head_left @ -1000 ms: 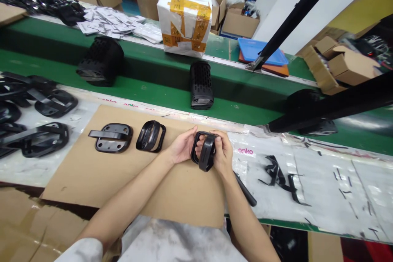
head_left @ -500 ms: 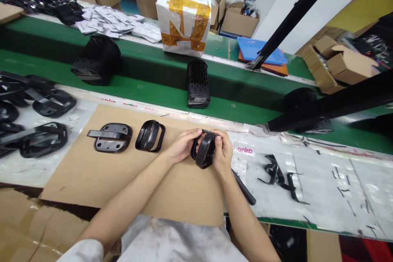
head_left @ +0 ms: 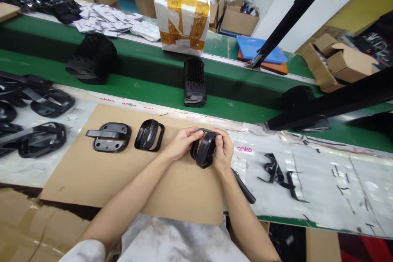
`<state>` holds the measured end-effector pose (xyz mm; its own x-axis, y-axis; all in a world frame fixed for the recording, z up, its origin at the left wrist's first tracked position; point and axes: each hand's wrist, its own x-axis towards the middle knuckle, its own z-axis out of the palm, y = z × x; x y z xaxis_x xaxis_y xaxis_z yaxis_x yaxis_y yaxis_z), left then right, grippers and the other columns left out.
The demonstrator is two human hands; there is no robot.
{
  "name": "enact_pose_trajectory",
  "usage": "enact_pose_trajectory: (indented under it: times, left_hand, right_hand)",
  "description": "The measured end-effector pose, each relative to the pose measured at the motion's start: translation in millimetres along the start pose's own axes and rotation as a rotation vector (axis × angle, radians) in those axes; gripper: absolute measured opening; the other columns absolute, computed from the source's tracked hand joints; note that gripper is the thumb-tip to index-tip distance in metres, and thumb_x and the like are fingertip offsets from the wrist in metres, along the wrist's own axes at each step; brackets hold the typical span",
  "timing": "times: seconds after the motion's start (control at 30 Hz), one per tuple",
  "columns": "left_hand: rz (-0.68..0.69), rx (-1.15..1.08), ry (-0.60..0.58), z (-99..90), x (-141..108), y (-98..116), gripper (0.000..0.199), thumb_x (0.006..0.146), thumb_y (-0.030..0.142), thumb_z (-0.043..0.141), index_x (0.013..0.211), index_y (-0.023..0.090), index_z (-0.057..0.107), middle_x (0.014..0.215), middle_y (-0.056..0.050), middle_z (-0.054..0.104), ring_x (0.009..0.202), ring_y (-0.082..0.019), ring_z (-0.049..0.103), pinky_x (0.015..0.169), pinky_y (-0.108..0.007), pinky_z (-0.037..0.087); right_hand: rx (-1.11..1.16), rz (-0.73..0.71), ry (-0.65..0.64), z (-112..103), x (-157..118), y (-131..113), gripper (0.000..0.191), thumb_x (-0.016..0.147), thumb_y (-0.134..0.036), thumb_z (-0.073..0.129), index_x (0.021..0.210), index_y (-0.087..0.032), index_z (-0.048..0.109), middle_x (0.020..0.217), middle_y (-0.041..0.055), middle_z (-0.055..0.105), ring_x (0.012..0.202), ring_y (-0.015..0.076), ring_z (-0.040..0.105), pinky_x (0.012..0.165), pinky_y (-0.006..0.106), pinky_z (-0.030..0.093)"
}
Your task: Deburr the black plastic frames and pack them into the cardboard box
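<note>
Left hand and right hand grip a black plastic frame from both sides over a cardboard sheet. Two similar frames lie on the sheet; a perforated black housing stands beyond on a green conveyor belt.

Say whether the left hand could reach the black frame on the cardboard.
Probably yes: only cardboard lies between the left hand and the black frame, though that hand is holding another black part.
</note>
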<state>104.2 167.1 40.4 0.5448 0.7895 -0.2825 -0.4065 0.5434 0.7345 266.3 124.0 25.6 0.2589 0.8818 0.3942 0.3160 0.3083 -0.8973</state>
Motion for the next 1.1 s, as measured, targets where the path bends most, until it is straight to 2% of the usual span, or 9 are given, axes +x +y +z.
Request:
enact_pose_trajectory:
  times: [0.1, 0.27, 0.37, 0.43, 0.73, 0.9, 1.0, 1.1]
  left_hand:
    - [-0.067, -0.106, -0.057, 0.9, -1, 4, 0.033, 0.083, 0.043, 0.083, 0.082, 0.013, 0.067, 0.071, -0.002, 0.063, 0.059, -0.011, 0.059, 0.059, -0.022, 0.047]
    - [-0.268, -0.285, -0.145, 1.7, 0, 9, 0.04, 0.088, 0.052, 0.073, 0.078, 0.015, 0.061, 0.063, 0.001, 0.053, 0.051, -0.012, 0.051, 0.05, -0.023, 0.045]
    - [-0.37, -0.384, -0.189, 0.4, 1, 9, 0.039, 0.09, 0.047, 0.071, 0.073, 0.015, 0.057, 0.061, 0.003, 0.048, 0.048, -0.01, 0.047, 0.047, -0.022, 0.043]
    - [-0.391, -0.432, -0.201, -0.8, 2, 7, 0.036, 0.094, 0.042, 0.068, 0.073, 0.014, 0.057, 0.061, 0.003, 0.046, 0.048, -0.01, 0.048, 0.046, -0.021, 0.043]
    - [-0.352, -0.478, -0.204, 7.3, -6, 9, 0.041, 0.1, 0.044, 0.06, 0.071, 0.015, 0.055, 0.062, 0.003, 0.041, 0.05, -0.009, 0.044, 0.049, -0.02, 0.044]
    - [-0.359, -0.475, -0.185, 11.7, -7, 11, 0.043, 0.101, 0.045, 0.057, 0.071, 0.015, 0.056, 0.064, 0.003, 0.041, 0.051, -0.009, 0.042, 0.05, -0.02, 0.043]
    - [-0.293, -0.436, -0.189, 11.8, -7, 8, 0.044, 0.102, 0.045, 0.056, 0.069, 0.015, 0.056, 0.062, 0.003, 0.041, 0.051, -0.009, 0.04, 0.053, -0.022, 0.046]
    - [-0.186, -0.389, -0.241, 11.6, -9, 5, 0.042, 0.101, 0.042, 0.059, 0.069, 0.014, 0.057, 0.063, 0.002, 0.044, 0.053, -0.01, 0.042, 0.057, -0.023, 0.049]
  right_hand:
    - [0.022, -0.001, -0.005, 1, -1, 0, 0.031, 0.107, -0.045, 0.048, 0.111, -0.025, 0.072, 0.104, 0.0051, 0.074, 0.098, 0.0218, 0.07, 0.089, 0.037, 0.055]
    - [0.03, 0.025, -0.043, 1, -3, 2, 0.035, 0.106, -0.048, 0.047, 0.111, -0.024, 0.072, 0.105, 0.0061, 0.074, 0.1, 0.0228, 0.07, 0.09, 0.038, 0.056]
    - [0.056, 0.032, -0.062, 1, -3, 3, 0.034, 0.106, -0.049, 0.048, 0.11, -0.024, 0.072, 0.105, 0.0059, 0.074, 0.1, 0.0226, 0.07, 0.091, 0.038, 0.056]
    - [0.077, 0.032, -0.067, 0, -3, 3, 0.034, 0.106, -0.049, 0.049, 0.109, -0.024, 0.072, 0.105, 0.0055, 0.075, 0.1, 0.0222, 0.07, 0.091, 0.037, 0.056]
    - [0.104, 0.071, -0.078, 0, -2, 2, 0.041, 0.105, -0.056, 0.047, 0.11, -0.023, 0.072, 0.105, 0.0065, 0.074, 0.098, 0.0231, 0.07, 0.091, 0.039, 0.056]
    - [0.102, 0.09, -0.08, -2, -3, 3, 0.04, 0.105, -0.054, 0.047, 0.11, -0.024, 0.071, 0.105, 0.0061, 0.074, 0.097, 0.0227, 0.07, 0.09, 0.039, 0.056]
    - [0.112, 0.066, -0.075, -2, -3, 3, 0.035, 0.105, -0.049, 0.049, 0.111, -0.024, 0.072, 0.106, 0.0055, 0.073, 0.098, 0.0225, 0.07, 0.091, 0.038, 0.055]
    - [0.134, 0.073, -0.087, -1, -4, 4, 0.031, 0.105, -0.047, 0.05, 0.114, -0.026, 0.071, 0.107, 0.0055, 0.073, 0.097, 0.0235, 0.071, 0.089, 0.04, 0.056]
